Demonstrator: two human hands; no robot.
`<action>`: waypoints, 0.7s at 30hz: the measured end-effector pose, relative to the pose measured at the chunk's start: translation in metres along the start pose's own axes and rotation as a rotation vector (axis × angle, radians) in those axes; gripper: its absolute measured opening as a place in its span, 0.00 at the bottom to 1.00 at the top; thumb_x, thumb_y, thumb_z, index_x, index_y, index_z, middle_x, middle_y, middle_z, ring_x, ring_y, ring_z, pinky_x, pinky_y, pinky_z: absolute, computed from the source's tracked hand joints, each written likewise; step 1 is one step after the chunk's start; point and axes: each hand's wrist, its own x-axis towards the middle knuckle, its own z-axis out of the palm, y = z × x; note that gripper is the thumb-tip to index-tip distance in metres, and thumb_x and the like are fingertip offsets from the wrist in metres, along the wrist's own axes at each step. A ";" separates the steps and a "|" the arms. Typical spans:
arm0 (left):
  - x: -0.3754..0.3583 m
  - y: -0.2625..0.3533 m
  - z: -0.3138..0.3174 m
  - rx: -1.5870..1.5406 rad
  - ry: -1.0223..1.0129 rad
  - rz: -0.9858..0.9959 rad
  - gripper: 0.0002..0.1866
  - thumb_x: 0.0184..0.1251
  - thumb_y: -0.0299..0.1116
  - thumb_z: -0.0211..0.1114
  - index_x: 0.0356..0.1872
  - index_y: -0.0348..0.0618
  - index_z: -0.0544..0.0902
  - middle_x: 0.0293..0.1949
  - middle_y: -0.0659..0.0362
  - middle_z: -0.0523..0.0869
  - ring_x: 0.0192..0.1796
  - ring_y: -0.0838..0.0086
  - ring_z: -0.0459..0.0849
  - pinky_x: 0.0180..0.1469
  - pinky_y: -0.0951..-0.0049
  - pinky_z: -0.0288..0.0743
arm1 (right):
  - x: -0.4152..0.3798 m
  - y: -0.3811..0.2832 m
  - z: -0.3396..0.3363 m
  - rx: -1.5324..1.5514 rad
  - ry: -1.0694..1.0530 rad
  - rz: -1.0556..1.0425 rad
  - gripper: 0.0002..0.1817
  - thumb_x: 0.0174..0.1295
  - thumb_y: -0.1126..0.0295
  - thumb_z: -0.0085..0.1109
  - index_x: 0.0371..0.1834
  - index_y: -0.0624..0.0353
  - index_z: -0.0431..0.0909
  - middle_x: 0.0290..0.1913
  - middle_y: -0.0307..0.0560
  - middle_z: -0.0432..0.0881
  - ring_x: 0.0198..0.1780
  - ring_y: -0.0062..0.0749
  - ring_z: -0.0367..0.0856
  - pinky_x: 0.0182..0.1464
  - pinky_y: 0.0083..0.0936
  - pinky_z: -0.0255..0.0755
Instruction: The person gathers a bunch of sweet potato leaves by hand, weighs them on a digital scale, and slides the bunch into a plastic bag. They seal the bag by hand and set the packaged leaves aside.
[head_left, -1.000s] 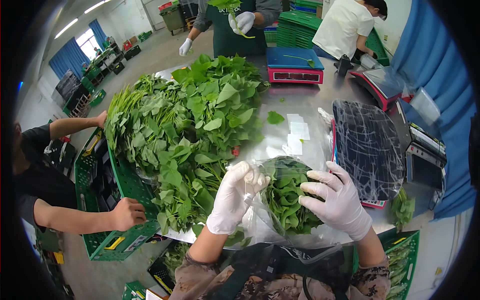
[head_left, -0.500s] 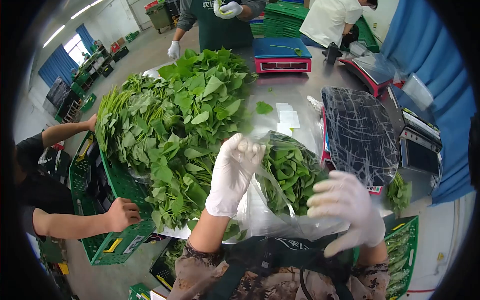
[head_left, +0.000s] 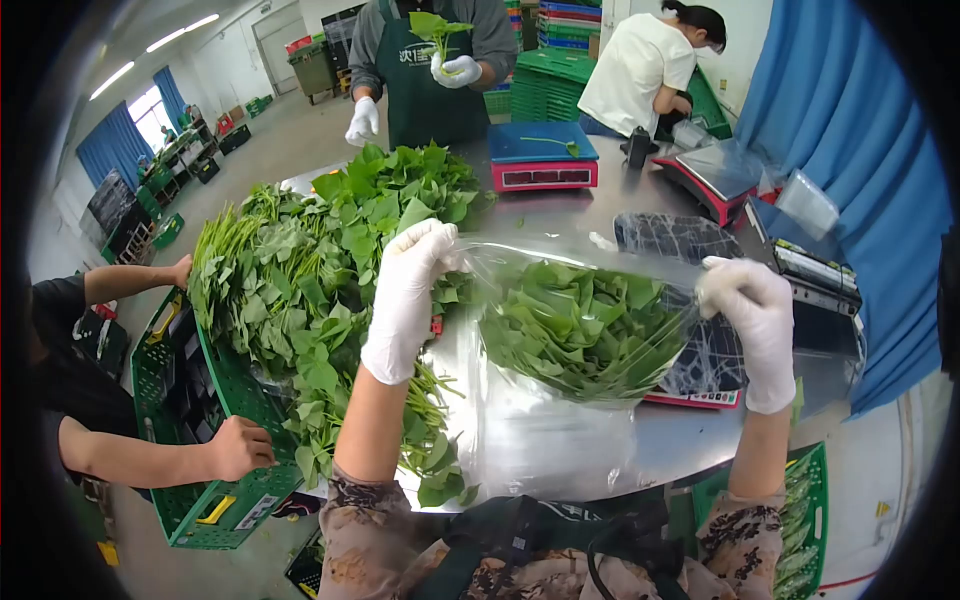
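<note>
A clear plastic bag (head_left: 545,440) with a bunch of leafy greens (head_left: 580,330) inside is stretched between my two gloved hands above the table. My left hand (head_left: 412,262) pinches the bag's upper left corner, fingers closed. At the upper right corner my right hand (head_left: 748,298) is also closed on the plastic. Left of the bag, a big heap of loose leafy greens (head_left: 340,260) covers the table, stems pointing left and toward me. Part of the heap is hidden behind my left forearm.
A red and blue scale (head_left: 545,172) stands at the back, holding one leafy sprig. Behind my right hand lies a plastic-wrapped scale (head_left: 690,240). A person's hands grip a green crate (head_left: 240,390) at left. Across the table, a gloved co-worker (head_left: 440,75) holds a sprig.
My right hand has moved up and taken hold of the bag's right corner. My left hand has shifted left and up, and the bag is now spread wide. The co-worker opposite now shows a sprig.
</note>
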 end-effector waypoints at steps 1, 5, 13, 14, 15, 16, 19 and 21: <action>0.004 0.003 -0.001 0.118 -0.017 -0.009 0.12 0.68 0.34 0.59 0.23 0.44 0.75 0.23 0.64 0.76 0.30 0.78 0.76 0.42 0.74 0.71 | 0.006 -0.001 0.006 0.200 0.042 0.213 0.07 0.62 0.71 0.62 0.28 0.61 0.80 0.29 0.38 0.82 0.31 0.20 0.77 0.47 0.23 0.72; 0.029 -0.039 -0.034 0.151 -0.071 -0.124 0.11 0.68 0.34 0.58 0.26 0.42 0.78 0.25 0.64 0.79 0.30 0.81 0.77 0.41 0.77 0.72 | 0.030 0.044 0.025 0.195 -0.141 0.341 0.07 0.63 0.70 0.61 0.31 0.63 0.81 0.28 0.37 0.80 0.30 0.17 0.75 0.39 0.17 0.69; 0.020 -0.153 -0.052 0.266 0.033 -0.446 0.28 0.70 0.56 0.60 0.55 0.41 0.76 0.49 0.58 0.81 0.52 0.72 0.80 0.59 0.71 0.71 | 0.014 0.140 0.064 0.340 -0.162 0.432 0.11 0.68 0.64 0.60 0.34 0.60 0.81 0.30 0.34 0.80 0.32 0.16 0.74 0.41 0.17 0.68; 0.023 -0.184 -0.060 0.334 -0.030 -0.483 0.35 0.69 0.60 0.59 0.62 0.40 0.73 0.55 0.54 0.79 0.57 0.67 0.78 0.64 0.67 0.69 | 0.015 0.148 0.060 0.383 -0.145 0.481 0.11 0.69 0.64 0.58 0.33 0.59 0.80 0.30 0.35 0.80 0.31 0.17 0.74 0.42 0.18 0.69; 0.014 -0.177 -0.051 0.370 -0.089 -0.538 0.37 0.68 0.63 0.58 0.63 0.39 0.72 0.57 0.52 0.79 0.61 0.66 0.77 0.64 0.66 0.69 | 0.015 0.152 0.060 0.457 -0.144 0.475 0.10 0.69 0.65 0.57 0.32 0.59 0.79 0.30 0.35 0.79 0.32 0.17 0.75 0.42 0.18 0.69; 0.011 -0.189 -0.045 0.358 -0.109 -0.573 0.38 0.68 0.63 0.57 0.64 0.39 0.72 0.58 0.51 0.79 0.62 0.65 0.76 0.65 0.66 0.68 | 0.012 0.155 0.059 0.532 -0.141 0.471 0.10 0.70 0.65 0.57 0.32 0.58 0.79 0.29 0.35 0.79 0.32 0.18 0.75 0.42 0.17 0.69; 0.005 -0.208 -0.022 0.252 -0.270 -0.652 0.39 0.69 0.63 0.56 0.69 0.42 0.68 0.64 0.48 0.75 0.67 0.64 0.73 0.68 0.63 0.65 | 0.006 0.148 0.063 0.813 -0.143 0.414 0.10 0.72 0.66 0.53 0.31 0.56 0.74 0.28 0.35 0.75 0.36 0.23 0.77 0.53 0.29 0.73; 0.004 -0.240 -0.010 -0.005 -0.319 -0.636 0.40 0.70 0.62 0.56 0.73 0.45 0.63 0.68 0.52 0.71 0.70 0.64 0.69 0.71 0.61 0.61 | 0.002 0.120 0.075 1.072 -0.097 0.398 0.11 0.72 0.66 0.52 0.31 0.56 0.73 0.27 0.35 0.74 0.37 0.26 0.77 0.60 0.39 0.73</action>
